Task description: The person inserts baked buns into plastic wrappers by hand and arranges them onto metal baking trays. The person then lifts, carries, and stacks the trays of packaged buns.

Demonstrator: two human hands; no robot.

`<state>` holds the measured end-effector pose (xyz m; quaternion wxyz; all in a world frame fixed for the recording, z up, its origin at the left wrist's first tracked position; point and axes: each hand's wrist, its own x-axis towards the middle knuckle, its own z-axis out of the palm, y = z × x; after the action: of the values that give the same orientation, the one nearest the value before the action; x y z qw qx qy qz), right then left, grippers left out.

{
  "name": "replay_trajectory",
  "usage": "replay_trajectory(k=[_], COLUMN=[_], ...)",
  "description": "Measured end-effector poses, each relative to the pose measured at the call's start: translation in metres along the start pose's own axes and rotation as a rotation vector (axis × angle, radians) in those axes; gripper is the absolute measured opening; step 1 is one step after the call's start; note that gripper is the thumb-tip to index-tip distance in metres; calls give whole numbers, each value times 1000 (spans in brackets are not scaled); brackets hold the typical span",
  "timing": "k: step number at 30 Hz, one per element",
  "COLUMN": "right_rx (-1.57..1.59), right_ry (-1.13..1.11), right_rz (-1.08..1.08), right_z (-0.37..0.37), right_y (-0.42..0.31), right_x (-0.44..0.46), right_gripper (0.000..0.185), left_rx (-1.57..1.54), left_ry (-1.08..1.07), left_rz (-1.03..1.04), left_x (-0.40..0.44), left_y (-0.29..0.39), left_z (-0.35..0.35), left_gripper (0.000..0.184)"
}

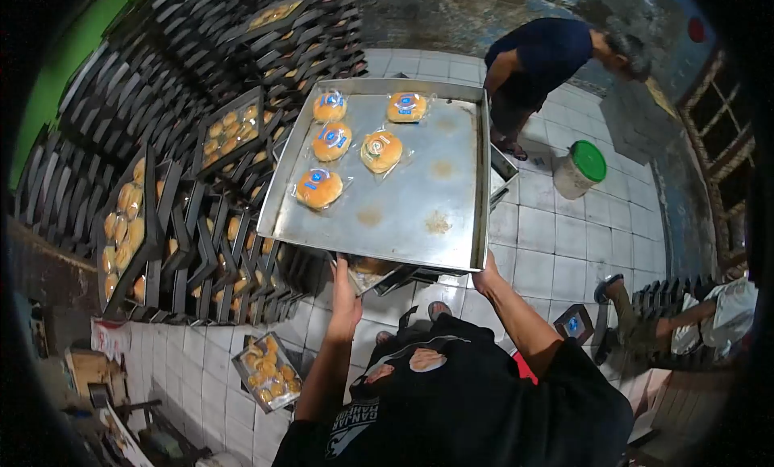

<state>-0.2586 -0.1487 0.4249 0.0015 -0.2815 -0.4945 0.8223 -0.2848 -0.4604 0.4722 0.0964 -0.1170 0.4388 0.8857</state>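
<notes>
A large metal tray (403,217) is held level in front of me. Several round buns in clear printed wrappers lie on its left and upper part, one of them a bun (320,188) near the left edge. My left hand (345,293) grips the near edge of the tray from below, its fingers partly hidden under it. At the near right corner, my right hand (487,275) holds the tray, with its fingertips out of sight beneath. Under the large tray, parts of other trays (379,275) show.
Tall stacks of dark trays (185,249) with buns fill the left side. A tray of buns (270,372) sits low at the lower left. One person (540,56) stands beyond the tray, near a green-lidded bucket (571,175). Another person (685,326) is at the right.
</notes>
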Motion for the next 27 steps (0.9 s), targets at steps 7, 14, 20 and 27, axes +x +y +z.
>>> replay_trajectory(k=[7, 14, 20, 27], right_rx=[-538, -219, -545, -813], right_ry=[-68, 236, 260, 183], right_rz=[-285, -304, 113, -31], right_z=[-28, -92, -164, -76], right_y=[48, 71, 175, 152], right_x=[16, -14, -42, 38], right_gripper=[30, 67, 45, 42], left_rx=[289, 84, -368, -283], left_ry=[81, -89, -814, -1060], left_rz=[-82, 596, 1068, 727], left_x=[-6, -110, -241, -237], left_y=[-1, 144, 230, 222], left_z=[-15, 38, 165, 177], left_gripper=[82, 79, 77, 90])
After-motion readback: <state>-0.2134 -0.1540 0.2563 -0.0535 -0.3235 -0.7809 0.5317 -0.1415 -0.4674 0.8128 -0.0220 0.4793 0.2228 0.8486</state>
